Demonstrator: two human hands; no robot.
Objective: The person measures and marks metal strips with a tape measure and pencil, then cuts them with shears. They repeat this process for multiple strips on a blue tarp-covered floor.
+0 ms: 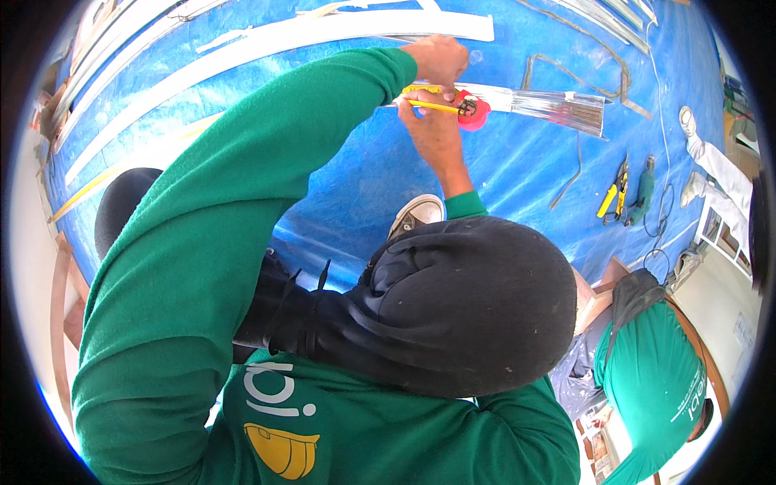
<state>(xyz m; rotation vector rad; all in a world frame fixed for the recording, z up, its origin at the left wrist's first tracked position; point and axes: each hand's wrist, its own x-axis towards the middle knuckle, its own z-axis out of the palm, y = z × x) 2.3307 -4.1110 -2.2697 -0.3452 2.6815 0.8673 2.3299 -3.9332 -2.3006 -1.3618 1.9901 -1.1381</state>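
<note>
My right hand [436, 133] is closed around a red tape measure [474, 111], its thumb and fingers against a narrow yellow strip that runs into the red case. My left hand [440, 61] reaches over from above with fingers pinched down beside it; what they hold, if anything, is hidden. Both hands are over a long shiny metal profile [558, 111] lying on the blue tarp [505, 174]. Farther left, beyond my left sleeve, a yellow tape blade [89, 187] lies along a pale strip.
Long white strips [323, 34] lie beyond my hands. Yellow-handled snips [614, 192] and a teal corded power tool [643, 192] rest on the right, near a bent strip [622, 81]. A person in green [655, 372] is at lower right; another's white-trousered legs [719, 166] show at far right.
</note>
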